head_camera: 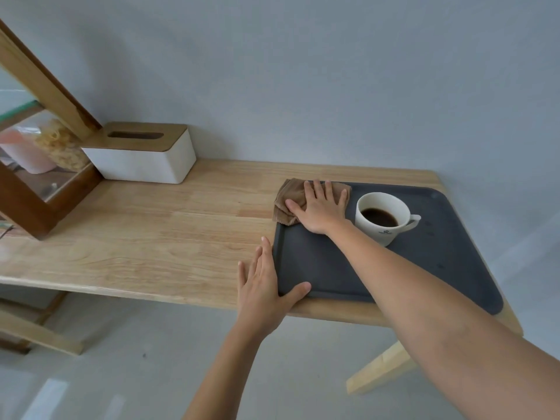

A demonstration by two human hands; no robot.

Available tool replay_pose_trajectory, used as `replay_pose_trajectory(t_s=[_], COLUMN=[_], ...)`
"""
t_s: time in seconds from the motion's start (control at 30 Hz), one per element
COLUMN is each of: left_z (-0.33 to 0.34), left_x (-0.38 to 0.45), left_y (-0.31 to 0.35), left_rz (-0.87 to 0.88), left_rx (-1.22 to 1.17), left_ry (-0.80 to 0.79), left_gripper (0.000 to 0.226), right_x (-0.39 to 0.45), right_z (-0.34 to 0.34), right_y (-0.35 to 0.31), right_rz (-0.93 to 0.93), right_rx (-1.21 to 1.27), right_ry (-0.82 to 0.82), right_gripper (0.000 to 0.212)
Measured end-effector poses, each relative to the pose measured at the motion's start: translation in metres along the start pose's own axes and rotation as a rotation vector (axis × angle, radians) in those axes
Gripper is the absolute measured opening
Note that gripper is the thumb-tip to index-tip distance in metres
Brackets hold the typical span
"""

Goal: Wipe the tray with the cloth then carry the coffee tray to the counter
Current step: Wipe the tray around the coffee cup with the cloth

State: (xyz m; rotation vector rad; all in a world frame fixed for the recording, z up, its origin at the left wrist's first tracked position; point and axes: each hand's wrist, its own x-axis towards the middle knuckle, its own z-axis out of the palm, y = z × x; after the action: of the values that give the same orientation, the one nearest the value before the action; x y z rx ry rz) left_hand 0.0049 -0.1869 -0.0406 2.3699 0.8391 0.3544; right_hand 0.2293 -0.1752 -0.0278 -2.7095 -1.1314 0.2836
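Crumpled cloth (288, 201) (brown) — matte tray (424, 268).

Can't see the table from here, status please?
Right hand flat on cloth at tray far-left corner. Left hand steadies tray's near-left edge. Coffee cup on tray, beside the cloth.

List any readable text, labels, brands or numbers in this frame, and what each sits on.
Nothing in this frame can be read.
White coffee cup: small dark logo with a line of print on its near side, too small and blurred to read.
Tissue box, dark tray, brown cloth, wooden table: no markings visible.
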Motion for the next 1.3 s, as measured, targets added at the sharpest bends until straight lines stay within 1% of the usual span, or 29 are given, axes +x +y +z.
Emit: replay_pose_trajectory(t_s=[0.07,0.23,0.37,0.5,0.67,0.8,0.93,1.03,1.13,1.23,1.3], left_z=[-0.001,0.0,-0.001,0.0,0.001,-0.001,-0.004,-0.004,-0.005,-0.006,-0.006], left_x=[0.003,0.004,0.006,0.005,0.001,0.003,0.005,0.004,0.003,0.004,0.006], left_y=[-0.002,-0.003,-0.005,-0.006,-0.006,-0.003,-0.001,-0.002,-0.001,-0.002,-0.003], left_rz=[-0.004,0.004,0.009,0.013,0.02,0.033,0.04,0.042,0.04,0.041,0.046], left_rx=[0.02,0.098,0.151,0.181,0.179,0.175,0.184,0.178,0.175,0.182,0.202], left_ry=[0.001,-0.03,-0.032,-0.029,-0.08,-0.142,-0.183,-0.197,-0.207,-0.222,-0.224], left_gripper=[0.107,0.106,0.111,0.119,0.12,0.111,0.111,0.109,0.108,0.106,0.106], right_x=[0.003,-0.005,-0.027,-0.058,-0.094,-0.091,-0.07,-0.043,-0.02,-0.004,0.002], right_z=[0.002,0.01,0.015,0.022,0.025,0.02,0.011,0.005,-0.002,-0.003,0.0], right_y=[-0.003,-0.002,-0.003,-0.001,0.007,0.006,0.0,-0.002,-0.006,-0.013,-0.017], right_rz=[0.001,-0.028,-0.117,-0.205,-0.239,-0.203,-0.135,-0.053,0.05,0.151,0.165], right_rx=[0.01,0.001,-0.002,0.017,0.031,-0.013,0.005,0.017,0.022,0.059,0.055], right_ry=[0.018,0.044,0.055,0.057,0.032,0.05,-0.022,-0.061,-0.068,-0.02,0.02], right_gripper=[0.084,0.068,0.06,0.056,0.057,0.064,0.08,0.086,0.095,0.097,0.091])
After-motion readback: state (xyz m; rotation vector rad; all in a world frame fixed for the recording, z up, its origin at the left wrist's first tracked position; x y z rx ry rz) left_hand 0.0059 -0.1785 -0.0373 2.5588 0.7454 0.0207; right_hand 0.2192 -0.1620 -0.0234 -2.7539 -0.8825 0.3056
